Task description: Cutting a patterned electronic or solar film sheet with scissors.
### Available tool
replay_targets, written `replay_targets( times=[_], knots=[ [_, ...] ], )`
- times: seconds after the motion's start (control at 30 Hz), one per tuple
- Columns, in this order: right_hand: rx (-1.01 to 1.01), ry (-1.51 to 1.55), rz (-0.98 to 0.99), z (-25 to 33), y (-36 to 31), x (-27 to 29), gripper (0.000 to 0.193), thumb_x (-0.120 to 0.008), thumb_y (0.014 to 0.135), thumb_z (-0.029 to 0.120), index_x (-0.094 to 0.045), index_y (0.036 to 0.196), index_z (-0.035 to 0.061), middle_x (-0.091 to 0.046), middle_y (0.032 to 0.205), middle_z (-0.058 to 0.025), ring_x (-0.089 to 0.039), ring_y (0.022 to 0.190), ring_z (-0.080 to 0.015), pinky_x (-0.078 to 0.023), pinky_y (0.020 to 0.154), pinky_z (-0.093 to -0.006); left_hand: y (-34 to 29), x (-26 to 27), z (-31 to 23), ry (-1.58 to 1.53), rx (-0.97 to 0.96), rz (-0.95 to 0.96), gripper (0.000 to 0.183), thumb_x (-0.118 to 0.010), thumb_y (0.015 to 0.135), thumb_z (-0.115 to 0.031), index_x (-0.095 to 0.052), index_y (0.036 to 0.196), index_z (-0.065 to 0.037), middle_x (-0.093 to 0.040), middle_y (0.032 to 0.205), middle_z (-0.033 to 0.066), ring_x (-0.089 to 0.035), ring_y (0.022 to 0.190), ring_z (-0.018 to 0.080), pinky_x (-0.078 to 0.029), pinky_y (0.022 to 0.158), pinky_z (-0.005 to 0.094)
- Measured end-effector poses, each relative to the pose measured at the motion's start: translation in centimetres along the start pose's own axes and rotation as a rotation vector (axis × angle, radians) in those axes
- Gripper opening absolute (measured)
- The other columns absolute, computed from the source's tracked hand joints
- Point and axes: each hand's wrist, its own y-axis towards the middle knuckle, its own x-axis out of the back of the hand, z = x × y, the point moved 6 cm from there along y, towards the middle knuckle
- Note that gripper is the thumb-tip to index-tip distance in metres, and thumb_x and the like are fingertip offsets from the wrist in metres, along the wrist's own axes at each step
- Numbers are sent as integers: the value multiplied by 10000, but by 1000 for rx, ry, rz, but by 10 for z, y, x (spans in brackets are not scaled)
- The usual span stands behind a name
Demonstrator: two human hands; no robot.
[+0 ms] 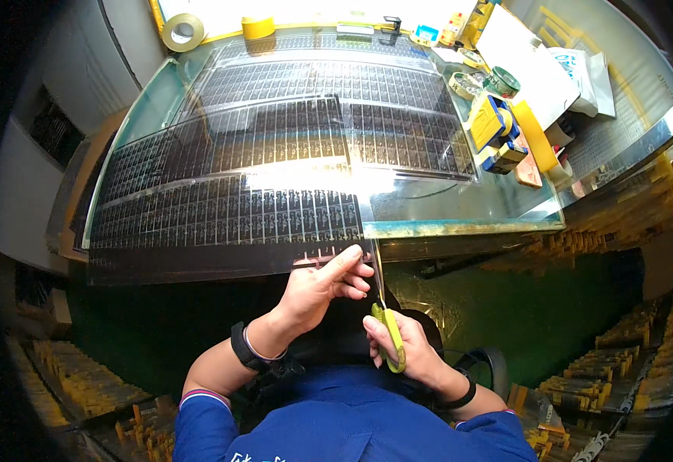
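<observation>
A large dark film sheet [198, 219] with rows of small printed patterns lies over the light table, its near edge hanging past the front. My left hand [317, 291] pinches this sheet at its near right corner, thumb on top, with some fingers seen through the film. In my right hand [417, 350] is a pair of scissors [394, 346] with yellow-green handles. Their blades point away from me along the right edge of the sheet, close to my left fingertips. Glare hides whether the blades are apart.
Another patterned film [409, 135] lies beneath on the glass table [459, 204]. A blue and yellow tape dispenser [494, 127] stands at the right, near tape rolls [500, 82]. More tape [183, 32] rests at the far left. Yellow racks line both sides.
</observation>
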Motion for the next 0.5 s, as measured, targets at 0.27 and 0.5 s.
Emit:
replay_targets(
  times=[0.27, 0.5],
  knots=[
    [-10, -8, -23, 1, -1, 0, 341, -510, 865, 385, -508, 801, 50, -509, 587, -6, -510, 489, -74, -414, 440, -210, -3, -4, -2, 16, 0, 7, 249, -553, 854, -201, -581, 984, 9, -619, 818, 87, -597, 645, 122, -501, 556, 211],
    [3, -9, -20, 0, -1, 0, 342, -508, 865, 386, -506, 804, 50, -504, 585, -5, -504, 488, -74, -414, 441, -210, -4, -4, -2, 19, 9, -7, 250, -557, 851, -195, -583, 997, 7, -620, 831, 86, -596, 652, 120, -500, 556, 209]
  ],
)
